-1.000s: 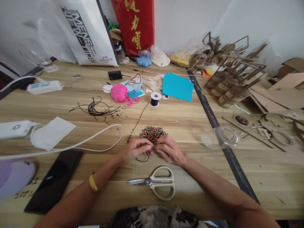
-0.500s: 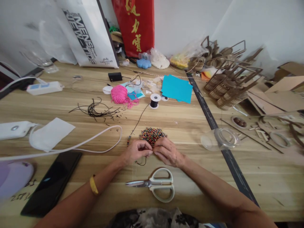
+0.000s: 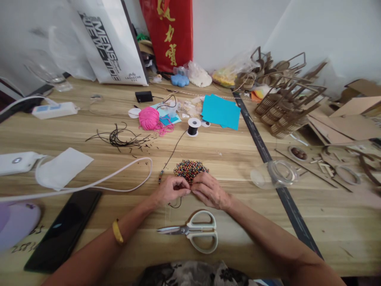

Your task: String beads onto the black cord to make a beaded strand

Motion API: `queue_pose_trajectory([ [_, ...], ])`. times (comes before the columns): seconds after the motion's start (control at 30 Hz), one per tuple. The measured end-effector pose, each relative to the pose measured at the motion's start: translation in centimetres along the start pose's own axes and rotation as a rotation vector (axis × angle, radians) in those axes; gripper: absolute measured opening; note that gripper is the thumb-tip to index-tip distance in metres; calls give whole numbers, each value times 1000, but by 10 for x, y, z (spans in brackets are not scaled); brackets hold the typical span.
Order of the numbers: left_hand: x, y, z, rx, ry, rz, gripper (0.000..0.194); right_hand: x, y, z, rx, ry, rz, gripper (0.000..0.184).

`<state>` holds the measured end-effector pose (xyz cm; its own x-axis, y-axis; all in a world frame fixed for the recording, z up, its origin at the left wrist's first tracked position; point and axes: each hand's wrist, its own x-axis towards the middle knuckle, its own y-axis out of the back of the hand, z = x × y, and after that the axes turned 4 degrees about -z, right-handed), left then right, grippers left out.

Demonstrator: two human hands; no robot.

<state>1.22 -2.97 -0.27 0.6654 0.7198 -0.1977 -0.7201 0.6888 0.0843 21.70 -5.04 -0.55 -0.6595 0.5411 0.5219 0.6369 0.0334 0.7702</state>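
My left hand [image 3: 172, 190] and my right hand [image 3: 210, 191] meet fingertip to fingertip at the near edge of a pile of small multicoloured beads [image 3: 190, 169]. A black cord [image 3: 176, 147] runs from its spool [image 3: 193, 126] through several threaded beads [image 3: 161, 176] to my left hand, and a loose end curls out below. Thumb and forefinger of the left are pinched on this cord. The right hand's fingertips are pressed together too; whatever they pinch is too small to make out. White-handled scissors [image 3: 202, 231] lie nearer to me, blades pointing left.
Cut black cord pieces [image 3: 119, 137] and pink yarn [image 3: 149, 118] lie beyond. At left are a white cable [image 3: 119, 174] and a black phone [image 3: 64, 230]. Blue sheets [image 3: 222, 111], clear round lids [image 3: 282, 173] and brown wooden baskets [image 3: 282, 113] are at right.
Both hands stay together in almost the same place at the bead pile. The whole view has shifted very slightly; no object has visibly moved.
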Motion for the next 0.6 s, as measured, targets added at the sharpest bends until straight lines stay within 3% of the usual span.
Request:
queue_pose_trajectory([
  [0.2, 0, 0, 2, 18, 0, -7, 22, 0, 2, 0, 60, -51, 60, 13],
  [0.43, 1, 0, 5, 24, 28, 3, 20, 0, 6, 5, 139, -321, 295, 13],
  [0.6, 1, 0, 4, 36, 16, 15, 19, 2, 7, 7, 145, -392, 304, 8],
])
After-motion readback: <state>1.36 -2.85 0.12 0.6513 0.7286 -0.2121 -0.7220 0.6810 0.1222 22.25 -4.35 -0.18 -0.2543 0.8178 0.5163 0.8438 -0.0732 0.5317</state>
